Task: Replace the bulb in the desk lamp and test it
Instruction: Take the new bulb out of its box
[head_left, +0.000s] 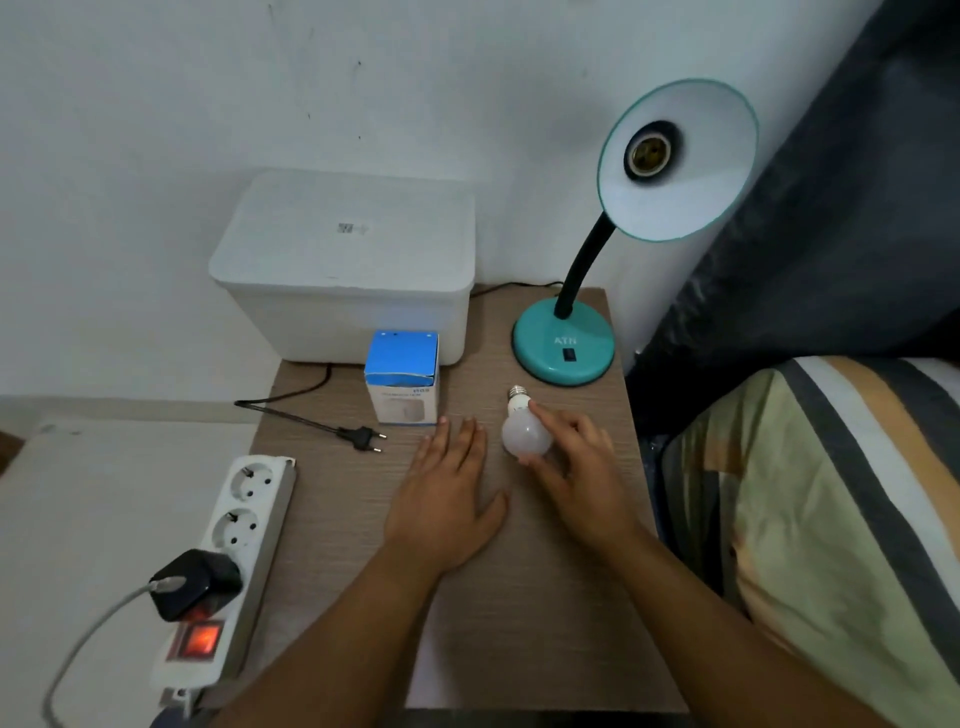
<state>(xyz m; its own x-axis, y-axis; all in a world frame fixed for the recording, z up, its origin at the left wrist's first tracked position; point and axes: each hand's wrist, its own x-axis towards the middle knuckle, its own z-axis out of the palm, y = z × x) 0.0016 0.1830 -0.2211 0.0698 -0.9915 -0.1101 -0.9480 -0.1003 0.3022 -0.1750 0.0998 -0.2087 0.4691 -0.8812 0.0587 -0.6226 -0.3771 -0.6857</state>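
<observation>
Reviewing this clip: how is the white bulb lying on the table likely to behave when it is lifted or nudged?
The bulb lies on its side on the table, and its round globe suggests it would roll if nudged. Its smooth surface may be slippery; the right hand curls its fingers around it. It looks small, so probably light, and possibly fragile if dropped.

Left hand (447, 499) lies flat, fingers straight; right hand (576, 467) curls, apparently gripping something.
</observation>
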